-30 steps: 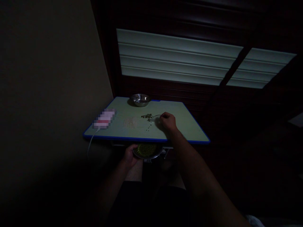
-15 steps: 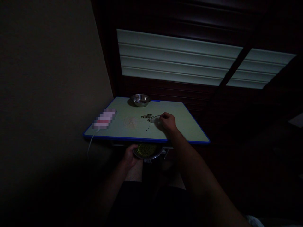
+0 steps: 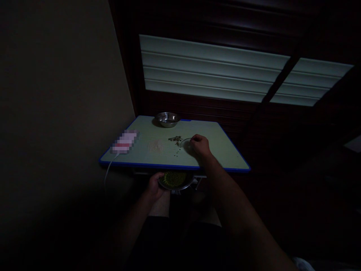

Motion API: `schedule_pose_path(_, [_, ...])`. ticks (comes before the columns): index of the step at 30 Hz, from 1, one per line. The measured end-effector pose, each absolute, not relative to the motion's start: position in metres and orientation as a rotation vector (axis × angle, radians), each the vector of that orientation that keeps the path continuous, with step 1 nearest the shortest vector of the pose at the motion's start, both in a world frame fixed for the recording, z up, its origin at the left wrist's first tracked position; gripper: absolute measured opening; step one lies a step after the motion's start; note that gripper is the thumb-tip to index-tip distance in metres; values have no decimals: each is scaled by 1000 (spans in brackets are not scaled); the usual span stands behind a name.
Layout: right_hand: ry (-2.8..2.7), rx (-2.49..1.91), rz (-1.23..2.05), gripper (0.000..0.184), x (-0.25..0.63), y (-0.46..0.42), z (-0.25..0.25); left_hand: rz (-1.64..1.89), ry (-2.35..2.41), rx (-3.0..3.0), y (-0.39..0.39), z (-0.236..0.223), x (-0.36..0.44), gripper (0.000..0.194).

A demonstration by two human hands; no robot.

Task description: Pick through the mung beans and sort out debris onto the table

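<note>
Worktop (image 3: 222, 150): dark grains (image 3: 175, 139), left-edge side of your right fingers (image 3: 193, 140), clamped on spoon-like tool (image 3: 185, 139); left fingers (image 3: 158, 175) closed on bowl (image 3: 183, 187).

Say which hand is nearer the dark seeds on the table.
Right. The right hand is just right of the seeds; the left hand is farther off, below the near table edge, holding a bowl.

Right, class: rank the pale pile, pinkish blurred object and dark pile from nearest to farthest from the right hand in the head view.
1. Dark pile, left of the right hand.
2. Pale pile, farther left.
3. Pinkish blurred object, leftmost of these.
</note>
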State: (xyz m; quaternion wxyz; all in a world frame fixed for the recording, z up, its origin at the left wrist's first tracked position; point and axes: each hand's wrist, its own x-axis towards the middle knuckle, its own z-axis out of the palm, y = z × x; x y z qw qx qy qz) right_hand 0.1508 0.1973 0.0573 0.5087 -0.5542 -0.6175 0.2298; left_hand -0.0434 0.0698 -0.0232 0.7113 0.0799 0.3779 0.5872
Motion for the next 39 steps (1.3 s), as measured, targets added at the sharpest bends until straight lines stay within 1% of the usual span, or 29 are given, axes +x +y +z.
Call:
schedule_pose_path(7, [-1448,-1383,526,14,153,198,57,1308,834,176,71,-27,-44,21])
schedule_pose_path(14, [-1497,-1394,530,16,152,196,58,1312,851,197,71,-26,-43,18])
schedule_pose_path(27, [-1589,-1335,672,14,151,199,54,1316,867,172,71,-28,-44,17])
schedule_pose_path(35, [-1631,-1306,710,11,148,190,61,1288,892,186,70,-27,-44,17])
schedule_pose_path(39, [-1598,-1302,807,10,144,181,66,1268,869,202,69,-28,-45,19])
